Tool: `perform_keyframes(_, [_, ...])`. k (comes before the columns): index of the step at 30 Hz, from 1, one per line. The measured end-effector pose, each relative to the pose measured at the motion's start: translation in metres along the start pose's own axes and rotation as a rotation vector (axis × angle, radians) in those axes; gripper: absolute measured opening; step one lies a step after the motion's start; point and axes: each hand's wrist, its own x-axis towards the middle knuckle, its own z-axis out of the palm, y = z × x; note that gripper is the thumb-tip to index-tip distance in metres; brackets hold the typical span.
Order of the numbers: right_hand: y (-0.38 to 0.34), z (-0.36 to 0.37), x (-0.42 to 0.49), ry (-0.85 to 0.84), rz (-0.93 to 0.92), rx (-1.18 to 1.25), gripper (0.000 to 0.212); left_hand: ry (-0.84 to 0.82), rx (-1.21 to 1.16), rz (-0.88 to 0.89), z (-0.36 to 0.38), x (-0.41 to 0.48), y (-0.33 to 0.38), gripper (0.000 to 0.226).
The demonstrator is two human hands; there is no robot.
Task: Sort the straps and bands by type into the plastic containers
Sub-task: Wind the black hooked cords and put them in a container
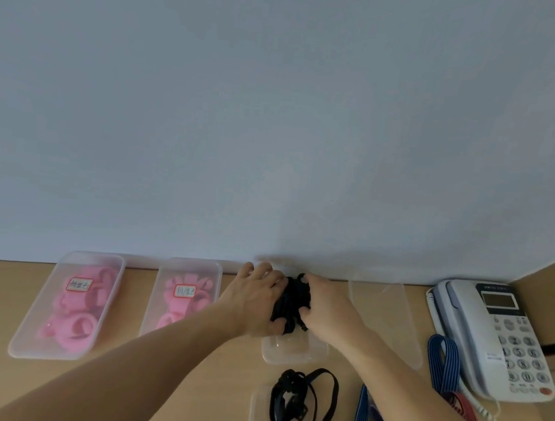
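Observation:
A bundle of black straps (292,303) sits between my two hands, over a clear plastic container (295,353) near the wall. My left hand (256,300) grips the bundle's left side, and my right hand (325,305) grips its right side. To the left stand two lidded containers holding pink bands, one at the far left (66,303) and one nearer the middle (181,297), each with a white label. More black straps (301,401) lie on a clear lid at the front. Blue striped straps (441,362) lie beside the phone, with another blue strap (361,419) at the front.
A clear lid (387,318) lies flat right of my hands. A white desk phone (498,337) stands at the right, with red straps (465,407) by its cord. A brown side panel (549,281) closes the right; a pale wall runs along the back of the wooden desk (144,366).

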Motion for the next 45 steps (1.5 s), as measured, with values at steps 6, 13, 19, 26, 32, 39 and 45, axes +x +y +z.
perform_keyframes(6, [0.011,0.015,-0.006,0.168,-0.153,-0.402,0.039,-0.029,0.061,-0.047,0.0,-0.002,0.007,0.082])
perform_keyframes(13, [0.027,0.029,-0.002,0.263,-0.113,-0.487,0.046,-0.062,0.086,-0.118,0.003,-0.003,0.021,0.077])
perform_keyframes(19, [0.03,0.026,-0.004,0.231,-0.118,-0.467,0.05,-0.057,0.033,-0.122,-0.006,-0.005,0.029,0.078])
perform_keyframes(26, [0.034,0.028,-0.004,0.13,-0.099,-0.466,0.056,-0.126,0.058,-0.124,-0.002,-0.006,0.032,0.062])
perform_keyframes(32, [0.029,0.015,-0.01,0.173,-0.155,-0.416,0.051,-0.175,0.014,-0.196,-0.005,-0.008,0.039,0.065])
perform_keyframes(39, [0.014,-0.001,-0.025,0.185,-0.174,-0.391,0.048,-0.158,-0.042,-0.283,-0.022,-0.031,0.037,0.065])
perform_keyframes(45, [-0.004,-0.002,-0.06,0.222,-0.171,-0.262,0.031,-0.093,-0.091,-0.24,-0.048,-0.056,0.039,0.06])
